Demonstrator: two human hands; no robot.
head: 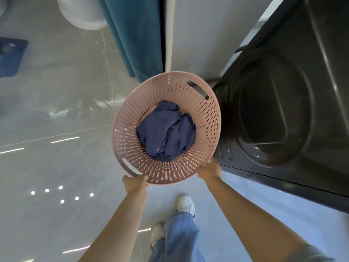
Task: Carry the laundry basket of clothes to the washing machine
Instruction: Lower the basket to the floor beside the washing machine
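Observation:
A round pink perforated laundry basket (130,118) hangs in front of me above the floor, with crumpled dark blue clothes (166,131) lying in its bottom. My left hand (134,183) grips the near rim beside a handle slot. My right hand (210,172) grips the near right rim. The dark grey washing machine (294,103) stands right next to the basket on the right, its round door facing the basket's right wall.
A teal curtain (136,35) hangs beyond the basket beside a white wall panel (207,31). A white round tub (83,14) and a blue mat (11,57) lie on the glossy grey tile floor at the left. My jeans and white shoes (186,206) are below.

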